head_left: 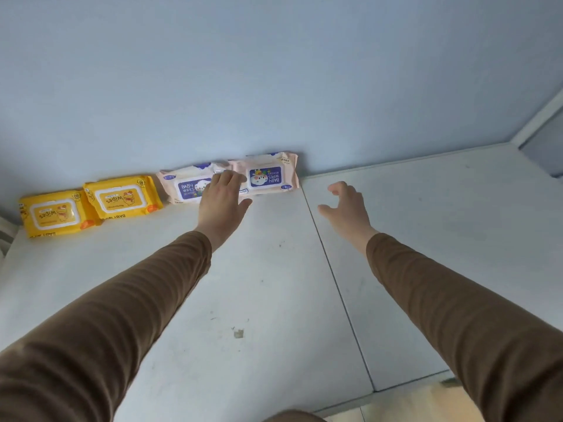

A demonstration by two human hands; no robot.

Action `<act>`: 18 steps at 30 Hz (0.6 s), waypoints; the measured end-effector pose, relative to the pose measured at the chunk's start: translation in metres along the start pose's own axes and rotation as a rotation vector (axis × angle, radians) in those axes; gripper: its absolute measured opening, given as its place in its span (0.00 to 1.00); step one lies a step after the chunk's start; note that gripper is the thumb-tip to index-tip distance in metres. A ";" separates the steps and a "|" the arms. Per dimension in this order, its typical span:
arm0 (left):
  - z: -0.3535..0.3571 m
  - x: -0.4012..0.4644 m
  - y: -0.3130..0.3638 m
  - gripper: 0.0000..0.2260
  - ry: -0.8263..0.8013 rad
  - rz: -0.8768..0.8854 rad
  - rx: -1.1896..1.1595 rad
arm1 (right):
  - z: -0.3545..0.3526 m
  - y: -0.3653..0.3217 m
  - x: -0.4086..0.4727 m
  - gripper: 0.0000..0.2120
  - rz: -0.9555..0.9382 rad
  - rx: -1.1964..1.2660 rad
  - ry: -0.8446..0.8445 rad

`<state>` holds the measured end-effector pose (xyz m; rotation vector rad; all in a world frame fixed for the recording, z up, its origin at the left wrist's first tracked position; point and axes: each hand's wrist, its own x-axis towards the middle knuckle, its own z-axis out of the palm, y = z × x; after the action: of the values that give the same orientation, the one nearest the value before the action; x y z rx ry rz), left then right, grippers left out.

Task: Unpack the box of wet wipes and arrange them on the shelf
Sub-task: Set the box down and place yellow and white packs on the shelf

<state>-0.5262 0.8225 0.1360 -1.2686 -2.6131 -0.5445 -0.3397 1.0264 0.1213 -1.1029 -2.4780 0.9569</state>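
Several wet wipe packs lean in a row against the back wall of the white shelf (262,284). Two are yellow: one at far left (51,213), another beside it (122,197). Two are pale pink with blue labels: a left one (182,185) and a right one (268,175). My left hand (221,202) reaches forward with its fingers lying on the seam between the two pink packs, thumb spread to the right. My right hand (347,205) hovers over bare shelf to the right of the row, fingers loosely curled, holding nothing.
A thin seam (332,269) splits the shelf surface into two panels. The blue-grey back wall (274,71) rises behind the packs. A white upright post (539,117) stands at the far right. The shelf's front edge (396,391) runs at lower right, with wooden floor below.
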 end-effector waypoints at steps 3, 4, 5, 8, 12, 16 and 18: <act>0.020 -0.014 0.063 0.19 -0.088 0.069 -0.040 | -0.042 0.045 -0.039 0.21 -0.040 -0.084 0.023; 0.022 -0.015 0.072 0.19 -0.106 0.063 -0.052 | -0.047 0.050 -0.046 0.20 -0.063 -0.098 0.025; 0.026 -0.020 0.093 0.18 -0.120 0.078 -0.066 | -0.059 0.063 -0.058 0.19 -0.065 -0.115 0.032; 0.043 -0.045 0.188 0.17 -0.167 0.186 -0.134 | -0.118 0.125 -0.109 0.18 -0.062 -0.170 0.094; 0.057 -0.091 0.312 0.15 -0.210 0.296 -0.173 | -0.192 0.210 -0.178 0.17 -0.077 -0.237 0.133; 0.073 -0.138 0.420 0.15 -0.251 0.383 -0.210 | -0.256 0.290 -0.243 0.16 -0.036 -0.273 0.128; 0.084 -0.157 0.464 0.15 -0.273 0.411 -0.236 | -0.282 0.328 -0.266 0.15 -0.009 -0.288 0.123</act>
<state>-0.0648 1.0074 0.1217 -2.0198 -2.4275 -0.6549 0.1589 1.1229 0.1206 -1.1942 -2.5693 0.5208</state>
